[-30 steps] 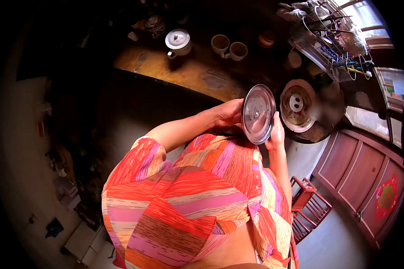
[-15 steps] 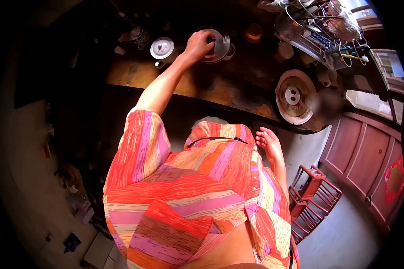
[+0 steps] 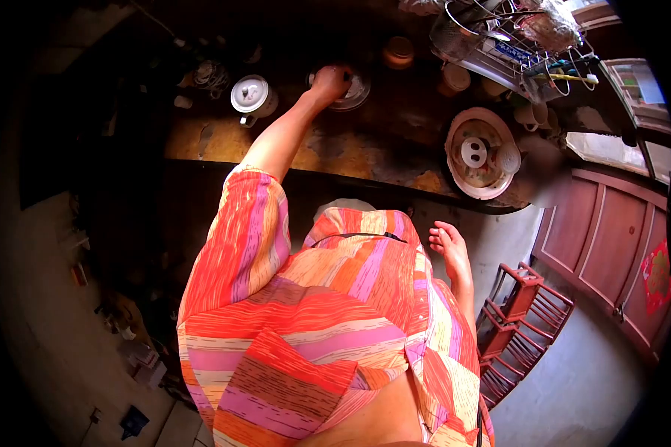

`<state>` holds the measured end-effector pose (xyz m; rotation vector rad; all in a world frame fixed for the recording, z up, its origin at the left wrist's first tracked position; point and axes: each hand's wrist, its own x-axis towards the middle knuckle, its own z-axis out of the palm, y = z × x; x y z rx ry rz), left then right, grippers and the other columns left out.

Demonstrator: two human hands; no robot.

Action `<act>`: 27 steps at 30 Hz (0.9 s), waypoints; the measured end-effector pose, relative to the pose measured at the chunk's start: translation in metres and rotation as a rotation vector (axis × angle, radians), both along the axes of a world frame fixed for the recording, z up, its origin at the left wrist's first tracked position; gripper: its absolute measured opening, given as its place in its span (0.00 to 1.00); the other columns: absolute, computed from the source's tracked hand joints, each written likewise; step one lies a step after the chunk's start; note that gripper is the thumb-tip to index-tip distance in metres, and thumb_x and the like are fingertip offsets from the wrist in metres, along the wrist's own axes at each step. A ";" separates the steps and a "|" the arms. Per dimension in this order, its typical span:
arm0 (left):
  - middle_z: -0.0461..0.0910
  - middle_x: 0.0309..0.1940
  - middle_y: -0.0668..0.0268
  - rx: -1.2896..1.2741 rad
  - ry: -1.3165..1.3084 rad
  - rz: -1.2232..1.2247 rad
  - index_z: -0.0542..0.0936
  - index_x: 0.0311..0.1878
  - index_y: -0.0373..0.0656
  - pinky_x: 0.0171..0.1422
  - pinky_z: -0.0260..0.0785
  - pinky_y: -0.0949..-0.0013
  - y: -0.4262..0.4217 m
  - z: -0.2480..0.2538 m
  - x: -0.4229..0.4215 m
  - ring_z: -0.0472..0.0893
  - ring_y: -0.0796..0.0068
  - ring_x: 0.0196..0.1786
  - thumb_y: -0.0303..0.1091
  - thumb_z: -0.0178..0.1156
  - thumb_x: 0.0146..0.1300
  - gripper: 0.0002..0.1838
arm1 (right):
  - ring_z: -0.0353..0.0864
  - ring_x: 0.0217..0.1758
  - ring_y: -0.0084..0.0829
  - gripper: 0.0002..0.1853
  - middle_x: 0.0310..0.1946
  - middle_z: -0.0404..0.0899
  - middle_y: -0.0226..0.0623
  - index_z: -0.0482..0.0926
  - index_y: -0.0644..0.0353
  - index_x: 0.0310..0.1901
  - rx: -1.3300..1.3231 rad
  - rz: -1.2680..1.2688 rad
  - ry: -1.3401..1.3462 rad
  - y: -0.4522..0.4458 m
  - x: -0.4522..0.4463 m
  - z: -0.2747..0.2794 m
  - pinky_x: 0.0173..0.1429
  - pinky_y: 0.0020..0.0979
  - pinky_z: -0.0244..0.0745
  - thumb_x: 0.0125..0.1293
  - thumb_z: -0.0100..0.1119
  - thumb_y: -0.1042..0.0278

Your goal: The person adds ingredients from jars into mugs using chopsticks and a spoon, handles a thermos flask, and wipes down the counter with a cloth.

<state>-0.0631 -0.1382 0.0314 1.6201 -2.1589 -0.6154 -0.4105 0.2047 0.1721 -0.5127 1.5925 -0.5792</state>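
At the back of the dark table, my left hand (image 3: 330,83) has its fingers closed at the middle of a round glass lid (image 3: 356,94). The lid lies flat where the cups stood, and the cups are hidden now. Left of it stands a white lidded mug (image 3: 250,94), not touched. My right hand (image 3: 450,246) hangs beside my striped shirt, below the table edge, with loosely bent fingers apart and nothing in it.
An enamel basin (image 3: 461,165) with a white disc sits at the table's (image 3: 328,150) right end. A wire rack (image 3: 514,52) stands behind it, near pale cups (image 3: 531,115). Jars stand at the back. A red wooden chair (image 3: 516,320) is on the right.
The lid, first held by both hands before my body, is now over the two cups under my left hand. My right hand has let go and dropped back. The view has shifted somewhat.
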 end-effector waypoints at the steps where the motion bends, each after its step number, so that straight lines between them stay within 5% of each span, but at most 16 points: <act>1: 0.82 0.39 0.56 0.002 0.000 -0.002 0.82 0.44 0.50 0.46 0.73 0.55 -0.001 -0.003 -0.001 0.81 0.54 0.42 0.44 0.64 0.52 0.16 | 0.77 0.43 0.23 0.17 0.45 0.79 0.35 0.72 0.61 0.57 0.008 0.006 0.006 0.001 0.000 0.000 0.48 0.25 0.74 0.71 0.49 0.64; 12: 0.81 0.44 0.54 0.005 -0.212 0.004 0.80 0.51 0.51 0.49 0.73 0.53 0.006 0.012 -0.017 0.80 0.50 0.45 0.35 0.57 0.53 0.20 | 0.76 0.43 0.22 0.16 0.45 0.79 0.34 0.72 0.61 0.57 0.017 0.066 0.045 0.002 -0.008 -0.007 0.47 0.25 0.73 0.71 0.49 0.65; 18: 0.80 0.44 0.55 -0.151 -0.074 -0.003 0.81 0.45 0.48 0.49 0.73 0.54 0.015 0.019 -0.017 0.79 0.51 0.48 0.29 0.57 0.49 0.17 | 0.76 0.42 0.22 0.15 0.44 0.79 0.33 0.72 0.61 0.56 0.033 0.061 0.036 0.004 -0.013 -0.010 0.46 0.24 0.74 0.71 0.49 0.66; 27: 0.81 0.42 0.54 -0.035 -0.048 0.030 0.82 0.44 0.48 0.49 0.73 0.54 0.023 0.036 -0.009 0.80 0.52 0.45 0.28 0.55 0.52 0.16 | 0.76 0.41 0.21 0.15 0.43 0.79 0.32 0.72 0.61 0.56 0.037 0.086 0.048 0.002 -0.011 -0.009 0.45 0.24 0.74 0.71 0.49 0.67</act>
